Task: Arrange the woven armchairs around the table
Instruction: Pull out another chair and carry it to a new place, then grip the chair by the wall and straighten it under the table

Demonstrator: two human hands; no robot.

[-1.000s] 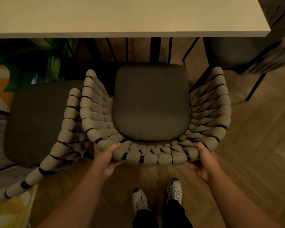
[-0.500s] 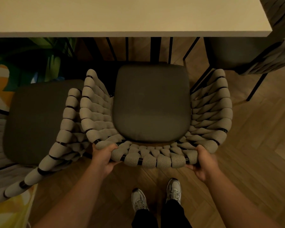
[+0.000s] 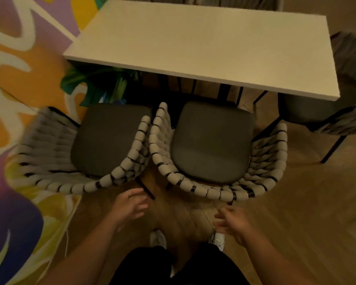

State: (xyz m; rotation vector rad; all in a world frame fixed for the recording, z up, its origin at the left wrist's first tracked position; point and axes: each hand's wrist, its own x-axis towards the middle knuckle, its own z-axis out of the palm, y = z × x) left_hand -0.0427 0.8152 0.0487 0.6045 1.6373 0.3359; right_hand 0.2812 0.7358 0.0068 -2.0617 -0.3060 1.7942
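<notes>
Two woven armchairs with dark seat cushions stand side by side at the near edge of the white table (image 3: pixel 203 44). The right armchair (image 3: pixel 212 140) has its seat front tucked under the tabletop; the left armchair (image 3: pixel 109 138) sits beside it, their armrests nearly touching. My left hand (image 3: pixel 130 206) hovers open just behind the gap between the chairs, holding nothing. My right hand (image 3: pixel 232 223) is open too, a little behind the right chair's back rail and apart from it. Both hands are blurred.
Another woven armchair (image 3: pixel 325 118) stands at the table's right end, and one more (image 3: pixel 351 56) beyond it. A colourful painted wall (image 3: pixel 19 79) runs close along the left. Wooden floor (image 3: pixel 306 212) lies to the right, and my feet stand behind the chairs.
Both hands have let go of the right armchair's back rail and drawn back, open. The view has pulled up and away, showing the whole table and both chairs.
</notes>
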